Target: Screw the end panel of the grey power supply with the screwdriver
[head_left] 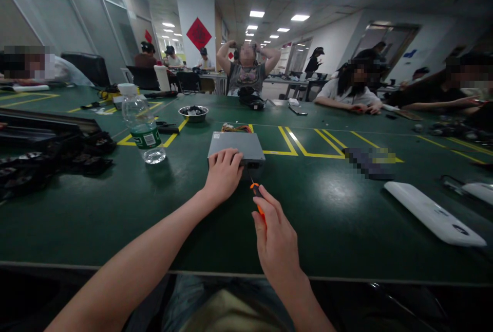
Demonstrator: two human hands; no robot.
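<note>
A grey metal box (241, 143) with a socket on its near face and coloured wires behind it lies on the green table (215, 239). My left hand (224, 173) rests on the box's near left part, fingers over its top edge and holding nothing else. My right hand (275, 229) is closed around an orange and black screwdriver (256, 190). The screwdriver's thin shaft points at the box's near face, below the socket; whether the tip touches it cannot be made out.
Left of the box stand a plastic bottle (143, 129) and a metal bowl (193, 112). Dark metal parts (50, 142) lie at the far left. To the right are a blurred dark object (367, 162) and a white device (433, 213). Several people sit around.
</note>
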